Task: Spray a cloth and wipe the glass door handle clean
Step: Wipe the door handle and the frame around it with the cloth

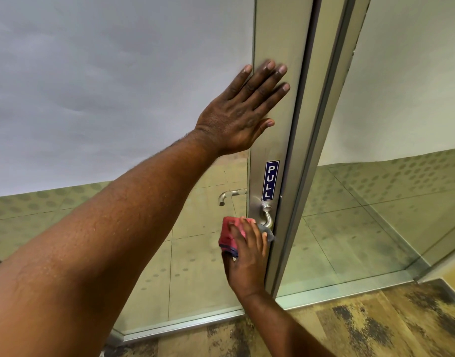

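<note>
A silver lever handle (pixel 267 216) sticks out of the metal stile of a glass door (pixel 275 140), just under a blue PULL sticker (pixel 270 180). My right hand (pixel 247 256) holds a pink cloth (pixel 230 235) with a dark edge wrapped over the handle's lever end, which is hidden under it. My left hand (pixel 243 112) lies flat, fingers spread, against the stile above the sticker and holds nothing. No spray bottle is in sight.
A second silver handle (pixel 230 195) shows through the glass on the door's far side. Frosted film covers the upper glass. A fixed glass panel (pixel 391 202) stands to the right. Mottled carpet (pixel 375 328) lies below, tiled floor beyond the glass.
</note>
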`<action>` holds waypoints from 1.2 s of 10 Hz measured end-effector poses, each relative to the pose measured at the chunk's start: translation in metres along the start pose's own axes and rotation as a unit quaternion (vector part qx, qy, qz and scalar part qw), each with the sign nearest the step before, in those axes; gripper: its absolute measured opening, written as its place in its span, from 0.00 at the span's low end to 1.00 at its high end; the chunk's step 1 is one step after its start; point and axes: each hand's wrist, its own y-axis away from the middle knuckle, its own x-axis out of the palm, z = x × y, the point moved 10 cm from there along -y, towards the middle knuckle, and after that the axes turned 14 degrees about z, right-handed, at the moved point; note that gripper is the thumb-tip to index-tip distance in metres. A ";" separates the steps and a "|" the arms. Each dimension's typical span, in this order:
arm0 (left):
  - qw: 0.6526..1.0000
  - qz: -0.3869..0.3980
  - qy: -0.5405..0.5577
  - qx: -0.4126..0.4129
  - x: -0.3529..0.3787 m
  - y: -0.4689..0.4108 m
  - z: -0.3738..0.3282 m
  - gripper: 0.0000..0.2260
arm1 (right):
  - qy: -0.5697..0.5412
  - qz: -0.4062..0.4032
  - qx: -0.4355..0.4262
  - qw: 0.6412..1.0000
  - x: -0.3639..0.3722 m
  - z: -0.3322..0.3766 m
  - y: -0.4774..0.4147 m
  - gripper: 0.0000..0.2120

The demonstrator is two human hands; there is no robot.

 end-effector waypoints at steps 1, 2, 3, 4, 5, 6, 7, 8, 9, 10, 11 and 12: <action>1.000 0.000 0.002 -0.001 0.000 0.000 0.001 0.29 | 0.046 0.053 -0.037 0.997 0.015 0.013 0.000 0.55; 1.000 -0.002 0.004 0.002 0.000 0.001 0.001 0.29 | 0.035 0.054 -0.043 0.997 0.012 0.007 0.002 0.53; 1.000 -0.004 0.000 0.003 0.001 0.001 0.000 0.29 | -0.062 -0.008 0.009 0.998 -0.012 -0.026 0.004 0.42; 1.000 -0.003 -0.002 0.005 0.002 0.001 0.001 0.30 | -0.131 -0.037 0.064 0.989 -0.026 -0.052 0.002 0.37; 1.000 0.004 -0.010 0.004 0.002 0.001 -0.001 0.30 | -0.226 -0.052 0.154 0.961 -0.043 -0.081 -0.003 0.29; 1.000 0.007 -0.014 0.005 0.000 0.002 -0.002 0.30 | -0.320 -0.089 0.224 0.916 -0.057 -0.100 0.004 0.23; 1.000 0.017 -0.015 0.003 -0.001 0.006 -0.001 0.30 | -0.365 -0.104 0.270 0.885 -0.075 -0.112 0.020 0.20; 0.999 0.033 -0.013 0.002 -0.003 0.007 -0.003 0.30 | -0.394 -0.106 0.261 0.875 -0.091 -0.107 0.030 0.19; 0.998 0.058 0.029 -0.025 -0.008 0.009 -0.007 0.32 | -0.418 -0.122 0.247 0.865 -0.119 -0.097 0.039 0.15; 0.995 0.066 0.069 -0.033 -0.014 0.014 -0.023 0.33 | -0.428 -0.122 0.240 0.863 -0.137 -0.089 0.040 0.13; 0.985 0.070 0.159 -0.010 -0.022 0.028 -0.075 0.32 | -0.438 -0.137 0.221 0.860 -0.165 -0.076 0.044 0.13; 0.965 0.088 0.248 -0.016 -0.026 0.040 -0.111 0.30 | -0.426 -0.149 0.204 0.869 -0.185 -0.068 0.049 0.14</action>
